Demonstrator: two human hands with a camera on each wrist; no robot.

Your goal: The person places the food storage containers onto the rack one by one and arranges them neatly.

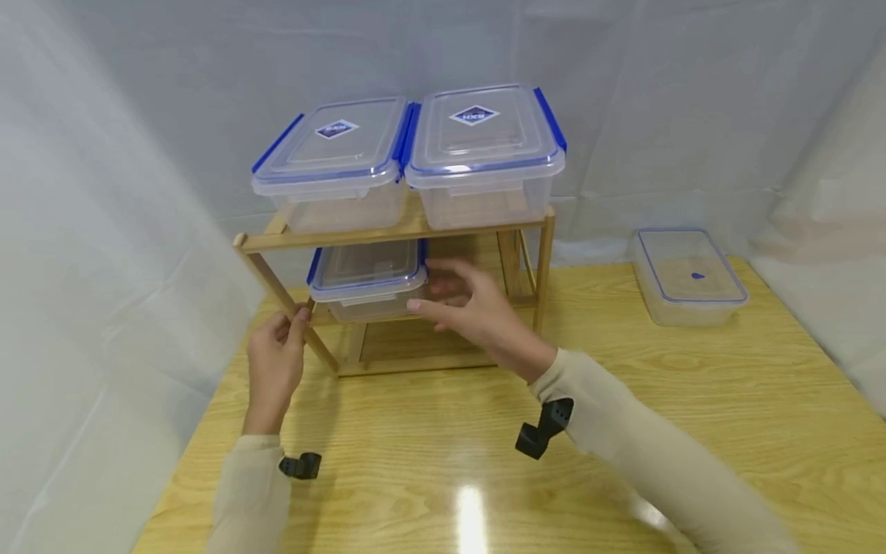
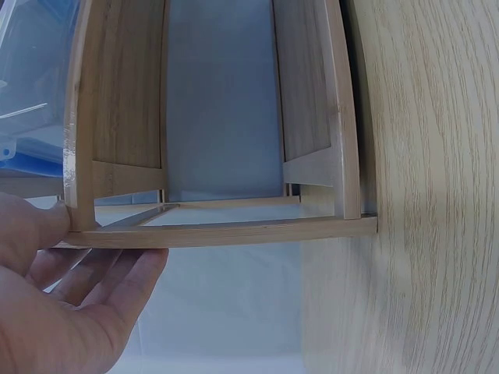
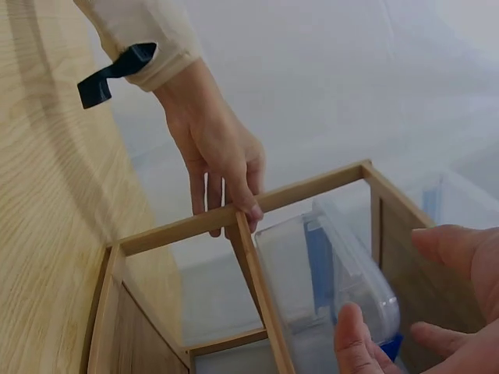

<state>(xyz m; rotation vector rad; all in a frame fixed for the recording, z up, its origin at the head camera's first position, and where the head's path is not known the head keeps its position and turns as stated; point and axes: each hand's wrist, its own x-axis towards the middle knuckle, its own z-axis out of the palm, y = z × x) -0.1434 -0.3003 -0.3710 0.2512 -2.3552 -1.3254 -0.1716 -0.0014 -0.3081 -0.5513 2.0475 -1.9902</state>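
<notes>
A wooden rack [image 1: 415, 360] stands on the table. On its middle shelf, toward the left, sits a clear lidded food container [image 1: 368, 269] with blue side clips. My left hand [image 1: 277, 354] grips the rack's left front post at middle-shelf height; in the left wrist view the thumb and fingers lie on either side of the wood. At the right side of the middle container, my right hand [image 1: 477, 308] reaches in with thumb and fingers spread. Its thumb is close to the container's front right corner; whether it touches cannot be told. The right wrist view shows the container [image 3: 331, 273] beside those fingers [image 3: 448, 245].
Two larger clear containers with blue clips, a left one [image 1: 332, 158] and a right one [image 1: 484, 146], stand side by side on the top shelf. Another lidded container [image 1: 692, 269] stands on the table [image 1: 415, 446] at the right. White curtain [image 1: 657, 92] hangs behind and at both sides.
</notes>
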